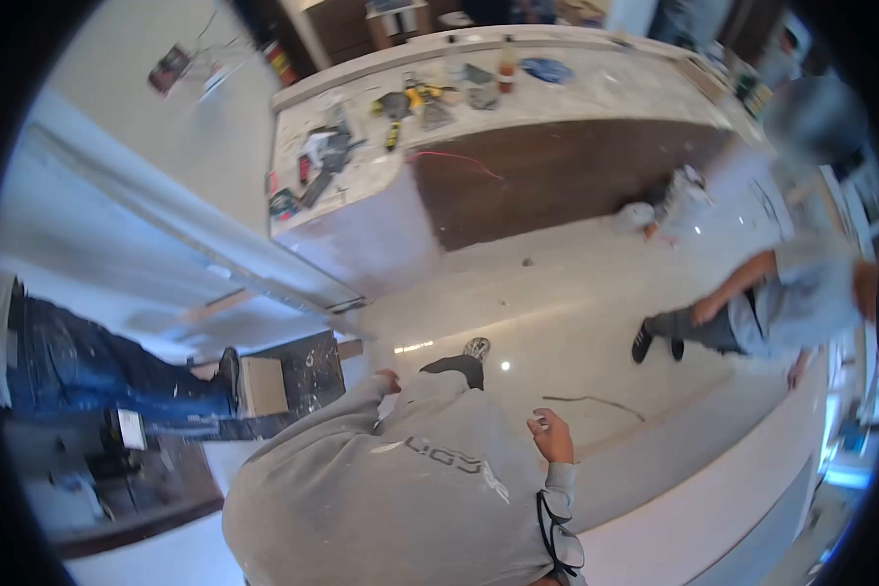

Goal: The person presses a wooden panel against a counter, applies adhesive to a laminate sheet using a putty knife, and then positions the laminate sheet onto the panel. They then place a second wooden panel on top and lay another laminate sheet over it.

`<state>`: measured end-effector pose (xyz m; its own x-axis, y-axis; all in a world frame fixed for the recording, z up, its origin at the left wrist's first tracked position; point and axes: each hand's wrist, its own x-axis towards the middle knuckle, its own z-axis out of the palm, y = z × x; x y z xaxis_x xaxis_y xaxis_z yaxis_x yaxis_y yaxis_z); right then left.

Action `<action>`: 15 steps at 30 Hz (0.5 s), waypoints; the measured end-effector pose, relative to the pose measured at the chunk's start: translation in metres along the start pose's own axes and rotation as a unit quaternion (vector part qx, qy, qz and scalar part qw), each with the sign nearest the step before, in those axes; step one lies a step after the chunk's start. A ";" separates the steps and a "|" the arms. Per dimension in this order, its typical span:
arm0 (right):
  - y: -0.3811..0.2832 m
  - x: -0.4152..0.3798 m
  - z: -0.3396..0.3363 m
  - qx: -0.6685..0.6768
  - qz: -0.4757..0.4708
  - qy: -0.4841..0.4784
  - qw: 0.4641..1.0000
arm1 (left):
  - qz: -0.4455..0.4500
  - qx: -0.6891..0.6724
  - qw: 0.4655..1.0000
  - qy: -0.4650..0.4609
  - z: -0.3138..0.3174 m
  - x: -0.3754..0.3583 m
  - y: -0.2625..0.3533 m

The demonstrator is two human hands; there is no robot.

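Observation:
My left hand (389, 381) shows only in part beyond the grey sleeve; its fingers are too small and hidden to read. Over the pale floor, right of my body, is my right hand (553, 436), its fingers curled, with a tiny pale spot at the fingertips that I cannot make out. Black-framed glasses (561, 535) hang beside my right forearm. My grey sweatshirt (391, 498) fills the lower middle, and one patterned shoe (477, 348) stands on the glossy floor (430, 317).
A counter (596, 98) holds scattered tools and a bottle (507, 64). One person (801, 293) is at the right; another person's legs (117, 361) are by a platform (313, 376) at the left. A thin strip (596, 399) and a white bag (684, 195) lie on the floor.

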<state>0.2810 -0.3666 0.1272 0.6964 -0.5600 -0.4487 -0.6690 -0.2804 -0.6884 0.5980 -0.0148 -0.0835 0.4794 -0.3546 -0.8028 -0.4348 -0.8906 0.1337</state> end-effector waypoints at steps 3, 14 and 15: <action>-0.025 0.048 -0.018 -0.069 -0.031 0.037 0.996 | 0.010 -0.061 0.998 0.023 -0.042 0.025 0.035; -0.146 0.178 -0.091 -0.071 -0.086 -0.020 0.993 | 0.179 -0.412 0.867 0.214 -0.152 0.078 0.090; -0.132 0.192 -0.088 -0.073 -0.160 -0.002 0.984 | 0.125 -0.509 0.843 0.124 -0.164 0.059 0.098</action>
<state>0.4802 -0.5060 0.1817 0.8785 -0.4223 -0.2236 -0.4446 -0.5511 -0.7062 0.7086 -0.1699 -0.0221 0.6690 -0.5045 -0.5458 0.2718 -0.5175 0.8114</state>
